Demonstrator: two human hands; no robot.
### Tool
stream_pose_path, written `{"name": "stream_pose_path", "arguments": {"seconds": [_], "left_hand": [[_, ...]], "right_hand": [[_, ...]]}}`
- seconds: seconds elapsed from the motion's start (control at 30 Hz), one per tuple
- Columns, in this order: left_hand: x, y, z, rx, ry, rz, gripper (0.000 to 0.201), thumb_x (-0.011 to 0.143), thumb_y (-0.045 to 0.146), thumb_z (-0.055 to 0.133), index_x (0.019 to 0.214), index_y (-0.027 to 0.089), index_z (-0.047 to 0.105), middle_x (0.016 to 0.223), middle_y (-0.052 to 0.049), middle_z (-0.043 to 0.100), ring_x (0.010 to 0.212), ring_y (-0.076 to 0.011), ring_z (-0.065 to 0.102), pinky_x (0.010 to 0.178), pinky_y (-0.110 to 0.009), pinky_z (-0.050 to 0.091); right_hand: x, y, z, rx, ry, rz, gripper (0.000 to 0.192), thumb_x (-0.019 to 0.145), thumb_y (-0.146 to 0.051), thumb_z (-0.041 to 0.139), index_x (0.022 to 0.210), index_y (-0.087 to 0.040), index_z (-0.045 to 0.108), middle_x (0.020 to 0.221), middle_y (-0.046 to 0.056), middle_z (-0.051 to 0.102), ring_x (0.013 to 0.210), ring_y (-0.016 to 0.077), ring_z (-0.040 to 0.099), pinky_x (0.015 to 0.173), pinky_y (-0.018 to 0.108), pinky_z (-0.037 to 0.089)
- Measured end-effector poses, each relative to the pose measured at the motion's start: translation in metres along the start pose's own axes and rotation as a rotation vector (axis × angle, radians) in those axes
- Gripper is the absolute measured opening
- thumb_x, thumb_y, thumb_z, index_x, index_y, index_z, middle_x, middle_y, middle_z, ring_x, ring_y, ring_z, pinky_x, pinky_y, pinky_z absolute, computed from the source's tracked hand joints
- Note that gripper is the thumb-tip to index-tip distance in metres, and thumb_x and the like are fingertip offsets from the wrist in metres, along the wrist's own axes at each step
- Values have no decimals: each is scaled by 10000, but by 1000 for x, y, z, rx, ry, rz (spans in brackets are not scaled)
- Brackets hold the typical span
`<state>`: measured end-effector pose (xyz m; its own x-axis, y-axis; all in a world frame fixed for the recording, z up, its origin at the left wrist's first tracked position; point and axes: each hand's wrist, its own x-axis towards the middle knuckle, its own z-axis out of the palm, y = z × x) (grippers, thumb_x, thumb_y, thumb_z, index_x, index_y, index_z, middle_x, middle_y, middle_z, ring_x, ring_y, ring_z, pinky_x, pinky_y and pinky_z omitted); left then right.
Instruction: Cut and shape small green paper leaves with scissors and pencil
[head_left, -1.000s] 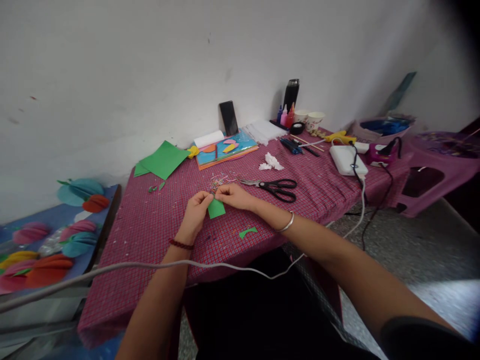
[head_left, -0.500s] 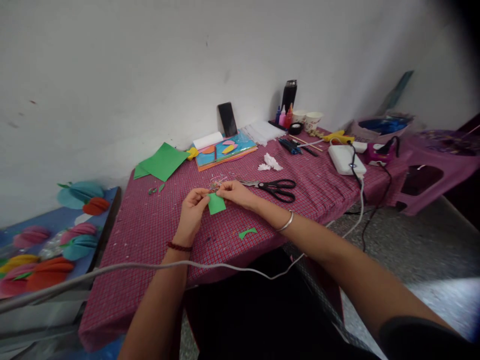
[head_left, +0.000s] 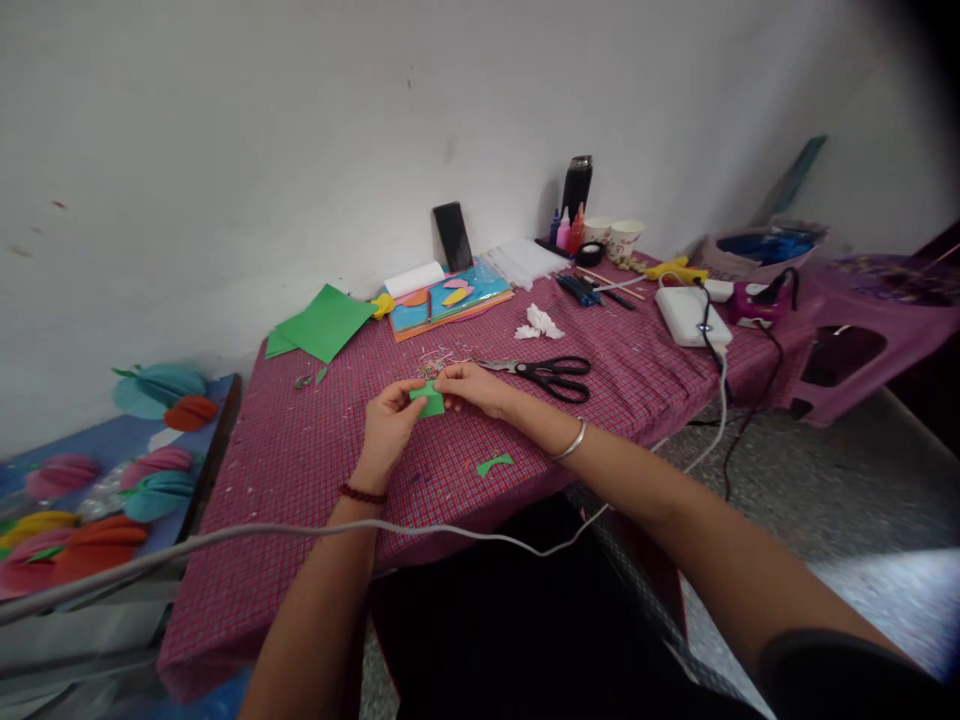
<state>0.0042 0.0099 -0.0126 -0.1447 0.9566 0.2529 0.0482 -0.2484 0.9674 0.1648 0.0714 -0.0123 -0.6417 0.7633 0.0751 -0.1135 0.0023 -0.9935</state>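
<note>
Over the middle of the table's pink-red checked cloth [head_left: 300, 470], a small green rectangular piece of paper [head_left: 429, 403] is held between two bare hands. The left hand [head_left: 387, 425], with a dark-red beaded bracelet [head_left: 363, 494] at its wrist, pinches the paper's left side at eight o'clock, thumb on its face. The right hand [head_left: 478, 388], a silver metal bangle [head_left: 573, 440] on its wrist, closes its fingertips on the paper's edge at two o'clock. From the paper, thin multicoloured shreds [head_left: 437, 359] lie just beyond at twelve o'clock, and black-handled metal scissors [head_left: 534, 369] rest at three, their blades beside the right hand. A curved green paper scrap [head_left: 494, 465] lies between four and five o'clock; large green paper sheets [head_left: 328, 320] lie at ten, and crumpled white tissue [head_left: 541, 322] at two.
</note>
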Motion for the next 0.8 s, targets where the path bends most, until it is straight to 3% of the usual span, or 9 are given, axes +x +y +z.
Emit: {"name": "stream_pose_path", "arguments": {"seconds": [0.3,0.43,0.53,0.63,0.7,0.8], "left_hand": [[0,4,-2,-19,25,-10,203,684,247,709,864,158,678,786,-21,673,676,-115,600,669,-252,477],[-1,4,-1,8,47,42,378,668,193,712,1035,208,624,741,26,636,661,-106,585,662,-235,462],[0,5,-1,70,61,71,217,650,182,730,860,184,677,754,2,635,697,-115,576,672,-233,448],[-1,6,-3,127,132,108,91,622,165,753,685,178,689,775,-2,606,743,-112,547,665,-209,423],[-2,6,-2,134,170,110,73,654,178,734,718,192,702,725,13,582,680,-102,522,610,-201,408],[-5,7,2,99,139,66,161,721,226,686,879,201,708,618,32,569,536,-97,495,516,-212,399]], "right_hand": [[3,-1,1,-49,44,-76,190,736,-246,633,611,-148,528,521,-68,497,481,54,436,466,171,335],[4,-1,2,-60,87,-126,84,697,-183,646,693,-142,573,534,-81,502,505,51,445,494,163,344],[2,-3,3,-59,52,-107,123,739,-241,607,814,-143,602,522,-69,544,433,64,453,433,174,350],[0,-4,4,-57,45,-106,159,744,-287,604,814,-145,598,640,-20,632,434,63,498,400,168,365],[1,-4,3,-57,73,-128,160,744,-296,604,803,-147,592,716,-1,655,465,60,527,401,159,374],[2,-3,3,-69,121,-178,147,744,-285,602,800,-149,602,670,-15,627,477,68,524,406,163,370]]}}
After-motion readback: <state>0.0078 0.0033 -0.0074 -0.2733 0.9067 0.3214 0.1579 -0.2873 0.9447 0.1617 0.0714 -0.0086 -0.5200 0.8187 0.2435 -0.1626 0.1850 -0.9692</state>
